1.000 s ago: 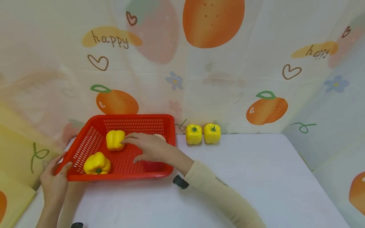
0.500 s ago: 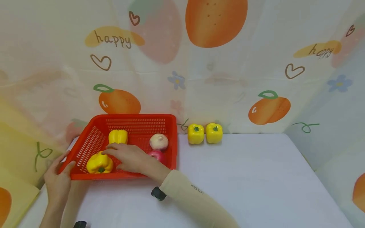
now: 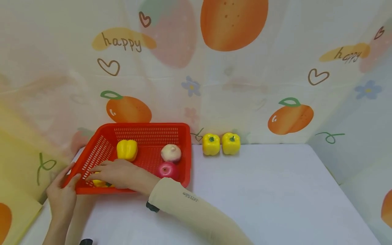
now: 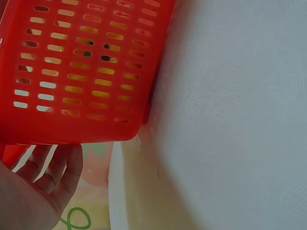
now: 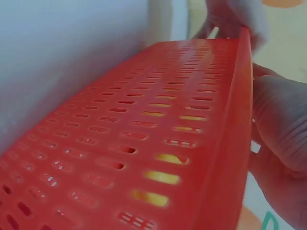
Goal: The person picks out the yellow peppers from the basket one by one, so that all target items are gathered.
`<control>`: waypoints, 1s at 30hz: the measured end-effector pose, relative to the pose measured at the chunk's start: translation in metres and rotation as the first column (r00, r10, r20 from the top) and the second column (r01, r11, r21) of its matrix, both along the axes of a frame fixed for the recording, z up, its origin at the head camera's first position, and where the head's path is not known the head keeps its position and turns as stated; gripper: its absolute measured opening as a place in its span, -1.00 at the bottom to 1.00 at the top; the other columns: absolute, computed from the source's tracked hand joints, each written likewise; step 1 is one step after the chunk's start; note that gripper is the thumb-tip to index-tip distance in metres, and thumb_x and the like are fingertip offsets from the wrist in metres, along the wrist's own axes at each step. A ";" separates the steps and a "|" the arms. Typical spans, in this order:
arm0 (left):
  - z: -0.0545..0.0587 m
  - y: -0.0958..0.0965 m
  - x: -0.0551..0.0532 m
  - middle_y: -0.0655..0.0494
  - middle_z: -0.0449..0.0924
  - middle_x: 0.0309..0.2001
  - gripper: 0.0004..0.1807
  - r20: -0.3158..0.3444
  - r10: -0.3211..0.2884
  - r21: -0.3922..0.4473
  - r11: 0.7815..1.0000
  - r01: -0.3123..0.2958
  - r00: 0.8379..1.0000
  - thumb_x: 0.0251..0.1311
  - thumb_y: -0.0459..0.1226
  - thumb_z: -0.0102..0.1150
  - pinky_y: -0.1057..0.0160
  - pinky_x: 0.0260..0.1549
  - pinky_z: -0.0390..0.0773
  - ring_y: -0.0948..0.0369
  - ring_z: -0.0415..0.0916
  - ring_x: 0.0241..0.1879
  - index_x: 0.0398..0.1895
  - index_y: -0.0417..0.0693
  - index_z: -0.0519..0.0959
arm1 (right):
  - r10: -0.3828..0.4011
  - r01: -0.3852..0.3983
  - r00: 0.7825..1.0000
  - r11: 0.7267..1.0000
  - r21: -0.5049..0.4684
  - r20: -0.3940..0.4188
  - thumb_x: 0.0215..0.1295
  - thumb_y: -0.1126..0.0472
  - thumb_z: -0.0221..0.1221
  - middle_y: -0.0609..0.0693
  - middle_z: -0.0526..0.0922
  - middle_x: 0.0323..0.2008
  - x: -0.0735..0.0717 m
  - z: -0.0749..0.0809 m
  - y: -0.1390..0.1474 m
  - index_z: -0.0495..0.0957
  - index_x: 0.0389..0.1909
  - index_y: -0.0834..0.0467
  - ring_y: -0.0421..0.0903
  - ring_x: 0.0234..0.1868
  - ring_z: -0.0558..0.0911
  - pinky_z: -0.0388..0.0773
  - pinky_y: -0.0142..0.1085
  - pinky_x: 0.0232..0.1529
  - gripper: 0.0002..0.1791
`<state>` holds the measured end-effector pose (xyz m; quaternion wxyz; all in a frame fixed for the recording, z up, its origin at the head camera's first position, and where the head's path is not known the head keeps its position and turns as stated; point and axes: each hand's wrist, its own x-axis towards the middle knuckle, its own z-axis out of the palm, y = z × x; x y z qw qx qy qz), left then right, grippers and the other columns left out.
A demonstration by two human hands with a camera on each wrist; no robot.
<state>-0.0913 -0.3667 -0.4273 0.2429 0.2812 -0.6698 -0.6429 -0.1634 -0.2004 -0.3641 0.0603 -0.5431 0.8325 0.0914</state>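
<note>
My left hand [image 3: 62,192] grips the left front corner of the red plastic basket [image 3: 187,160], thumb over the rim and fingers outside, also seen in the left wrist view [image 4: 36,187]. Inside the basket's left front part, my right hand [image 3: 120,175] reaches over a yellow bell pepper [image 3: 99,183], which it mostly covers. Its fingers look extended and spread; the thumb is hidden in the head view. Behind that hand lies another yellow bell pepper [image 3: 127,150]. At the basket's right end sit a pale bulb with a purplish base [image 3: 171,153] and a pinkish-red, apple-like round thing [image 3: 167,170].
Two more yellow bell peppers [image 3: 211,144] stand side by side on the white table [image 3: 269,194], right of the basket near the back. A fruit-printed cloth [image 3: 245,68] hangs behind the table.
My right hand has moved left and toward the front, from beside the rear pepper to over the front one. The pale bulb and pinkish-red thing are more exposed. My left hand keeps its grip.
</note>
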 end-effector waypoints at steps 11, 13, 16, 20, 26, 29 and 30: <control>-0.002 -0.001 -0.001 0.18 0.40 0.22 -0.53 0.046 0.020 -0.047 0.999 -0.018 0.999 0.32 -0.33 0.16 0.72 -0.26 0.41 0.38 0.38 0.04 0.29 0.16 0.51 | 0.082 -0.067 0.993 0.985 0.157 -0.087 0.45 -0.22 -0.13 -0.46 -0.16 0.50 -0.003 -0.007 -0.023 -0.17 0.51 -0.44 -0.41 0.49 -0.13 -0.13 -0.45 0.42 -0.31; -0.001 -0.001 -0.002 0.19 0.40 0.23 -0.53 0.055 0.023 -0.051 0.998 -0.021 0.998 0.33 -0.33 0.16 0.72 -0.24 0.40 0.38 0.37 0.06 0.29 0.17 0.51 | 0.062 -0.047 0.995 0.983 0.175 -0.080 0.42 -0.23 -0.10 -0.47 -0.15 0.49 -0.005 -0.012 -0.023 -0.15 0.50 -0.48 -0.41 0.49 -0.12 -0.10 -0.41 0.43 -0.30; -0.002 0.000 -0.001 0.16 0.37 0.26 -0.52 0.061 0.016 -0.027 1.000 -0.015 0.998 0.33 -0.32 0.15 0.73 -0.26 0.40 0.36 0.36 0.09 0.30 0.18 0.49 | 0.022 -0.007 0.997 0.983 0.185 -0.078 0.36 -0.23 0.00 -0.47 -0.14 0.49 -0.008 -0.019 -0.023 -0.13 0.49 -0.51 -0.40 0.49 -0.09 0.01 -0.38 0.42 -0.25; -0.002 0.001 0.000 0.13 0.36 0.26 -0.52 0.055 0.016 0.008 1.000 -0.016 0.998 0.33 -0.33 0.15 0.72 -0.32 0.42 0.36 0.38 0.05 0.30 0.18 0.49 | -0.021 0.038 0.995 0.984 0.172 -0.099 0.31 -0.22 0.07 -0.40 -0.14 0.51 -0.011 -0.024 -0.020 -0.13 0.49 -0.51 -0.34 0.49 -0.04 0.11 -0.37 0.40 -0.19; -0.002 0.000 -0.002 0.18 0.43 0.18 -0.52 0.019 0.029 0.013 0.999 -0.029 0.999 0.30 -0.35 0.19 0.71 -0.32 0.43 0.42 0.43 -0.06 0.27 0.13 0.53 | -0.047 0.078 0.980 0.985 0.155 -0.196 0.28 -0.21 0.14 -0.37 -0.04 0.50 -0.013 -0.024 -0.017 -0.09 0.53 -0.36 -0.29 0.49 -0.02 0.05 -0.34 0.43 -0.13; -0.002 0.000 -0.002 0.18 0.43 0.18 -0.52 0.023 0.032 0.010 0.999 -0.032 0.999 0.30 -0.35 0.19 0.71 -0.32 0.42 0.40 0.42 -0.03 0.27 0.16 0.53 | -0.058 0.083 0.982 0.988 0.133 -0.180 0.29 -0.18 0.16 -0.37 0.07 0.47 -0.013 -0.024 -0.015 -0.06 0.53 -0.31 -0.31 0.45 0.07 0.09 -0.40 0.40 -0.13; -0.003 0.000 -0.002 0.17 0.42 0.20 -0.52 0.024 0.027 0.011 1.000 -0.027 0.999 0.31 -0.35 0.18 0.71 -0.32 0.42 0.39 0.41 -0.01 0.28 0.16 0.52 | -0.064 0.087 0.983 0.988 0.129 -0.169 0.30 -0.17 0.16 -0.36 0.11 0.45 -0.013 -0.024 -0.014 -0.06 0.53 -0.31 -0.31 0.43 0.11 0.13 -0.42 0.37 -0.14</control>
